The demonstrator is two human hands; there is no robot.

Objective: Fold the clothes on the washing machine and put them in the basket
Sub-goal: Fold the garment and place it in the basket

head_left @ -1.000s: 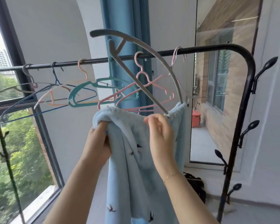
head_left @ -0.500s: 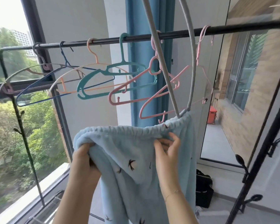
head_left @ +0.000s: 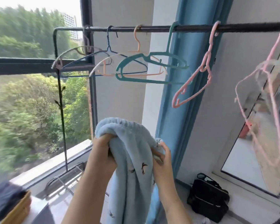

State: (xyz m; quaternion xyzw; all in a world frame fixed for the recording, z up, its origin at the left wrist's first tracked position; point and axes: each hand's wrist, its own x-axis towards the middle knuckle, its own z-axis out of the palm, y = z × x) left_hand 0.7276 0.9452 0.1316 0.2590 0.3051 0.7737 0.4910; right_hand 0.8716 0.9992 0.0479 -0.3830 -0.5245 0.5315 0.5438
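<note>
Fingers of both hands curl tight on light-blue garment [head_left: 132,160]: left hand [head_left: 103,152] bunches elastic waistband, right hand [head_left: 162,157] pinches its other edge. Garment hangs down btwn forearms, below black rail [head_left: 192,28] w/ bare hangers, teal hanger [head_left: 150,67] incl.

Light-blue fleece garment [head_left: 132,160] with small dark motifs, elastic waistband bunched on top, hanging down

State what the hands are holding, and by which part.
Both the left hand and the right hand grip the light blue fleece garment at its gathered elastic top edge, one on each side.
</note>
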